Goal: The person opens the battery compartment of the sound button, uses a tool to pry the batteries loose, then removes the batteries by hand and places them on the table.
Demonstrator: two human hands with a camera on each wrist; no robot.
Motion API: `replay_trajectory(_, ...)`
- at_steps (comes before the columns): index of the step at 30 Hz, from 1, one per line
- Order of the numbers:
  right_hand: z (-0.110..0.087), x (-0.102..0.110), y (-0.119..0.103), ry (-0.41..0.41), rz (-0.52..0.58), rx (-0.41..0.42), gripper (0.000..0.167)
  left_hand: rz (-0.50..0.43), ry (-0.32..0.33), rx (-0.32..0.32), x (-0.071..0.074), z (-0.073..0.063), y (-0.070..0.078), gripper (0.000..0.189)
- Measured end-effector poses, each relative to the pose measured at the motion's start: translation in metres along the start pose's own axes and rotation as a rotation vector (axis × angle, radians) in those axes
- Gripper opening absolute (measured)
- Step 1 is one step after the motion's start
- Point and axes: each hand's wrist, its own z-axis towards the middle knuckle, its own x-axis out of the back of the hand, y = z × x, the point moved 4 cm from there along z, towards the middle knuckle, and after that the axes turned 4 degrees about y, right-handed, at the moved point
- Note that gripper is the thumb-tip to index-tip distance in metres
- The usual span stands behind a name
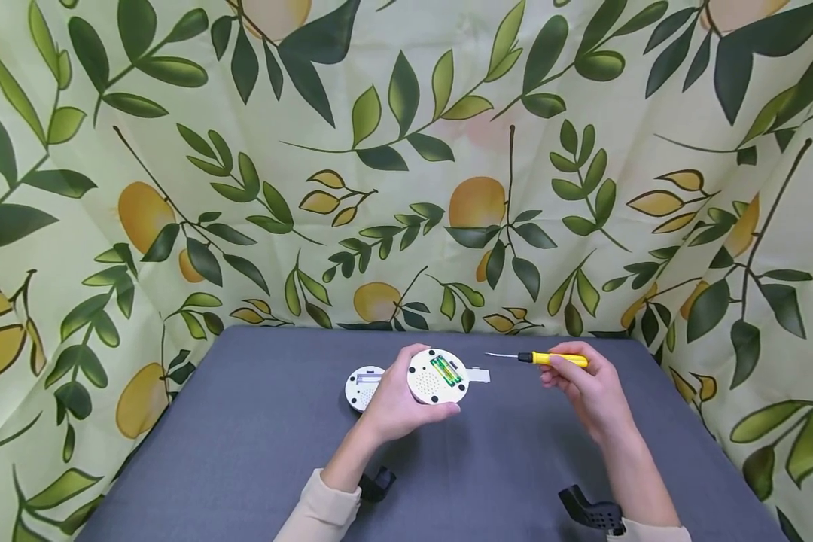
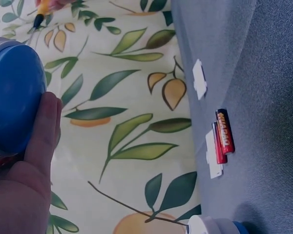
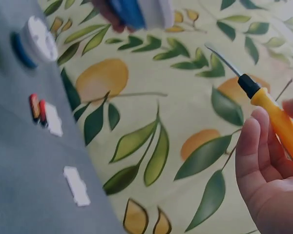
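My left hand (image 1: 393,406) grips a round white battery-powered light (image 1: 420,385) by its rim. Its underside faces up in the head view, and green batteries (image 1: 446,371) lie in its uncovered compartment. The left wrist view shows the light's smooth blue side (image 2: 14,100). Between thumb and fingers, my right hand (image 1: 592,384) holds a yellow screwdriver (image 1: 562,359). The metal shaft points left towards the light, with a gap between them. A second round light (image 1: 359,388) lies underside up on the table, partly behind my left hand; its battery compartment is uncovered too.
A white battery cover (image 3: 76,186) lies on the grey table (image 1: 257,436). Another white cover (image 3: 53,120) has red-and-black batteries (image 3: 35,108) beside it, closer to the second light. Leaf-and-fruit patterned cloth (image 1: 406,226) rises behind the table and along its sides.
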Motion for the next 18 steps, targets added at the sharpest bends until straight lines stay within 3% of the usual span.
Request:
replay_trajectory(7,0.001,-0.012,-0.010,0.020,-0.005,0.016,0.007,0.009,0.010,-0.007,0.003,-0.001,0.002,0.093)
replay_trajectory(18,-0.007,-0.018,-0.017,-0.036,0.088,0.065,0.021,-0.001,-0.018,-0.002,0.000,-0.001,0.003,0.093)
